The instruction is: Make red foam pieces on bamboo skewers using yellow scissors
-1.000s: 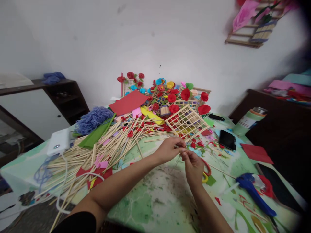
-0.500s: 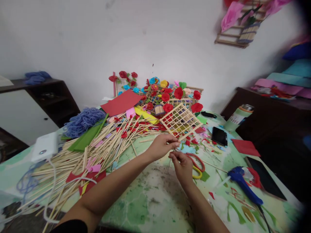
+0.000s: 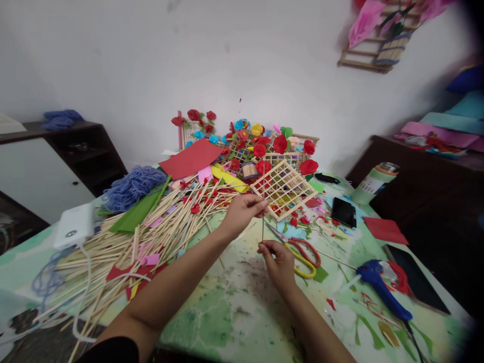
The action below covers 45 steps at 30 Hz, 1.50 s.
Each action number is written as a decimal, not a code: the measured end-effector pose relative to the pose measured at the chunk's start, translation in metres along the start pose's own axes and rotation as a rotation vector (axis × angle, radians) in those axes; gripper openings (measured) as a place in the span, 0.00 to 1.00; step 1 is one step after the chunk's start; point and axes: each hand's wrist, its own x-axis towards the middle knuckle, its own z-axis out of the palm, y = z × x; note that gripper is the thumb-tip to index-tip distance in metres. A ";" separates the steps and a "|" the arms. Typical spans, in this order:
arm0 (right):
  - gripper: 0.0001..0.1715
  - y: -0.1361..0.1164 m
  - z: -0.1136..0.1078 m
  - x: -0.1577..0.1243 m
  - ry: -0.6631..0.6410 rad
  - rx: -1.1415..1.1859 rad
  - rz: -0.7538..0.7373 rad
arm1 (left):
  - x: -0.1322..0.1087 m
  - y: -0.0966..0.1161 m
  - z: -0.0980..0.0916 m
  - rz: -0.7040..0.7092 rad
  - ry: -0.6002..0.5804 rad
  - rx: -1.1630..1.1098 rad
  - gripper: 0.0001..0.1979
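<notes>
A: Thin dark strand runs nearly vertical between the two hands, above the green-patterned table. Whether it is wire or thread cannot be told.

B: Grip on the upper end?

A: Left hand has thumb and fingertips pressed together on the top of the strand, just in front of the wooden lattice frame.

B: Lower end?

A: Right hand pinches the bottom of the strand between thumb and forefinger, remaining fingers curled. It sits low over the table, just left of the scissors.

B: Scissors details?

A: Red and yellow handles, blades slightly apart and pointing toward the left hand. They lie flat on the table, not touched by either hand.

B: Surroundings, left side?

A: Large heap of bamboo sticks with scraps of red and pink paper among them. A white box with a cable lies at the far left edge. Bundle of blue yarn and a green sheet sit behind the sticks.

B: Right side?

A: Blue glue gun lies near the table's right edge. A black phone rests beyond the scissors, and a green bottle stands further back.

B: Rear of table?

A: Red sheet lies tilted on the pile; paper flowers in red, blue and yellow are stacked against the wall.
</notes>
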 end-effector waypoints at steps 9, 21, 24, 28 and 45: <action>0.10 -0.010 -0.002 -0.003 -0.113 0.154 0.135 | 0.008 0.006 -0.020 -0.041 0.206 -0.196 0.13; 0.12 -0.001 0.000 -0.005 -0.086 0.153 0.213 | 0.001 -0.008 0.002 -0.164 0.009 -0.220 0.12; 0.12 -0.001 0.000 -0.005 -0.087 0.146 0.211 | 0.000 -0.006 0.003 -0.163 0.008 -0.190 0.10; 0.12 -0.002 0.000 -0.005 -0.086 0.127 0.201 | 0.001 -0.006 0.007 -0.116 0.027 -0.120 0.09; 0.13 -0.006 0.000 -0.004 -0.082 0.105 0.171 | 0.001 -0.007 -0.004 0.299 0.127 0.896 0.15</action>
